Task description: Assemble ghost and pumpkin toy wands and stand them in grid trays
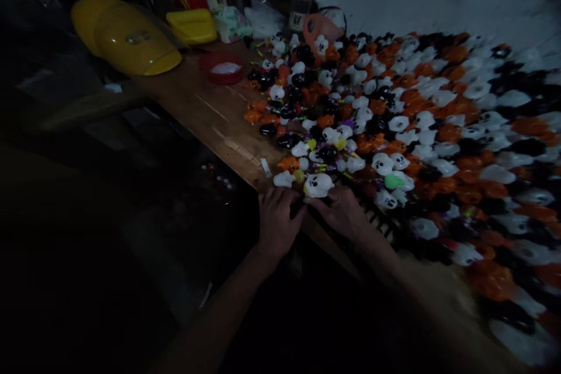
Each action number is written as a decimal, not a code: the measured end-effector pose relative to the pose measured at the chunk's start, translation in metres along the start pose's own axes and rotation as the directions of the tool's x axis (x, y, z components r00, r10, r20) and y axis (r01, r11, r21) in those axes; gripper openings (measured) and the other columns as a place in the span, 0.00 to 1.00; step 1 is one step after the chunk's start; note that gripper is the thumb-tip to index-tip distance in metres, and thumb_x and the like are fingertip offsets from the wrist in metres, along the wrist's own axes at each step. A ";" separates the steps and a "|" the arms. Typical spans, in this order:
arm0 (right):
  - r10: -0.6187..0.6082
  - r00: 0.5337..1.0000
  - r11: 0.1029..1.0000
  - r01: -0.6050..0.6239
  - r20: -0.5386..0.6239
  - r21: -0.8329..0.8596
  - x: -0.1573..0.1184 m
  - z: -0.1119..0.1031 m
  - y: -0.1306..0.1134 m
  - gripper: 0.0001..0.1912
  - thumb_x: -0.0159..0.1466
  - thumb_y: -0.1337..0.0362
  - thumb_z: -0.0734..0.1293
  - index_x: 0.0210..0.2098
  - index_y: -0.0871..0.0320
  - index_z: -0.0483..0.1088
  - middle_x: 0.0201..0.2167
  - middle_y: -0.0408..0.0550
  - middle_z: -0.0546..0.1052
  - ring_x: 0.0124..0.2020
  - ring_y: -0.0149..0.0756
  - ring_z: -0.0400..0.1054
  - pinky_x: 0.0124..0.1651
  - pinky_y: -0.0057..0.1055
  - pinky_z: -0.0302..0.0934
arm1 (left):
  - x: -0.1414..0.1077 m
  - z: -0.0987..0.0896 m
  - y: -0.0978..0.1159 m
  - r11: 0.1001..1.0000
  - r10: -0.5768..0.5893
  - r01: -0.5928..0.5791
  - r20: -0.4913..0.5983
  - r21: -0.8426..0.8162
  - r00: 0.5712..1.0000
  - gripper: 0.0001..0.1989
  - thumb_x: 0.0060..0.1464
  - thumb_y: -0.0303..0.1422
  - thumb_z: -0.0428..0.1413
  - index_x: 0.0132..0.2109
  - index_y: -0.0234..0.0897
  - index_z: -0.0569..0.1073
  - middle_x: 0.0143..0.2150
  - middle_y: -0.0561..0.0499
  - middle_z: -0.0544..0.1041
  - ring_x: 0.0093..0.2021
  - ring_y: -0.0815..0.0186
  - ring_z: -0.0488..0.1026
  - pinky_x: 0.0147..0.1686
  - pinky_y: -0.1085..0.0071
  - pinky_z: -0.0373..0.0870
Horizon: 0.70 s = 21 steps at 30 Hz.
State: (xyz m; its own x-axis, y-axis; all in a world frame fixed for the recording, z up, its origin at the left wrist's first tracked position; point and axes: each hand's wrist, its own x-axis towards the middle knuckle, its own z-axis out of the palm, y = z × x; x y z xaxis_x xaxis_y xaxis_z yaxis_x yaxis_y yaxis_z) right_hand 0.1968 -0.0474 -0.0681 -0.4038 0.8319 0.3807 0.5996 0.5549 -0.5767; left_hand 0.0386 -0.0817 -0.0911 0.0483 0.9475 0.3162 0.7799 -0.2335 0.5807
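Note:
My left hand (pixel 280 219) is at the table's front edge, its fingers curled and its thumb pointing toward the right hand. What is in its fingers, if anything, is hidden in the dark. Just beyond its fingertips lies a small white plastic piece (pixel 284 179). My right hand (pixel 344 210) is closed in a pinch at a white ghost figure (pixel 318 185) with a black-printed face. Its thumb and fingers meet the figure's near side. Close behind, an orange figure (pixel 288 163) and a black one (pixel 328 154) lie among coloured bead sticks.
Piles of white, orange and black figures (pixel 438 128) cover the right side. On the wooden table (pixel 193 99) stand a red dish (pixel 221 68), a yellow container (pixel 191 26) and a yellow helmet-like shell (pixel 127 38). A pink jug (pixel 322 28) is near the wall.

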 end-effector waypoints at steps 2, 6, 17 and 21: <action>-0.013 1.000 1.000 0.013 0.008 0.001 0.001 0.001 0.003 0.08 0.62 0.60 0.65 0.33 0.57 0.74 0.30 0.49 0.78 0.34 0.39 0.74 0.38 0.32 0.68 | 0.000 0.000 0.000 1.000 -0.006 0.006 0.013 -0.008 1.000 0.07 0.56 0.37 0.54 0.38 0.38 0.71 0.39 0.50 0.74 0.43 0.58 0.66 0.42 0.61 0.57; 0.049 0.999 0.999 -0.049 0.012 0.004 -0.003 0.005 0.007 0.08 0.61 0.62 0.65 0.35 0.58 0.74 0.33 0.52 0.79 0.35 0.42 0.74 0.40 0.35 0.69 | 0.002 -0.001 0.001 0.998 -0.026 0.027 0.009 -0.059 1.000 0.08 0.55 0.35 0.55 0.42 0.39 0.70 0.41 0.50 0.74 0.44 0.59 0.67 0.43 0.61 0.57; 0.240 0.970 0.914 -0.240 0.042 0.327 0.000 0.002 0.003 0.12 0.56 0.58 0.70 0.37 0.58 0.74 0.36 0.47 0.79 0.37 0.41 0.74 0.43 0.36 0.69 | 0.004 0.003 0.014 0.979 -0.134 0.119 -0.083 -0.164 0.987 0.12 0.54 0.35 0.56 0.46 0.41 0.69 0.45 0.54 0.76 0.47 0.59 0.66 0.45 0.60 0.56; 0.179 0.984 0.943 -0.169 -0.007 0.286 -0.002 0.004 0.006 0.07 0.58 0.61 0.69 0.35 0.57 0.74 0.34 0.46 0.79 0.36 0.39 0.74 0.41 0.33 0.69 | 0.007 0.002 0.016 0.982 -0.139 0.134 -0.030 -0.134 0.990 0.08 0.54 0.34 0.57 0.42 0.41 0.72 0.44 0.53 0.76 0.47 0.59 0.67 0.45 0.60 0.56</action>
State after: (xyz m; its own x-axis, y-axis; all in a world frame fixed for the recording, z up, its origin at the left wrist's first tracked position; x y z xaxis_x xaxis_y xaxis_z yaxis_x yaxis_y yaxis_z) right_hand 0.1983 -0.0455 -0.0756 -0.2856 0.9176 0.2764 0.4360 0.3813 -0.8152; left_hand 0.0524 -0.0787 -0.0814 -0.0793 0.9637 0.2549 0.6884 -0.1321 0.7132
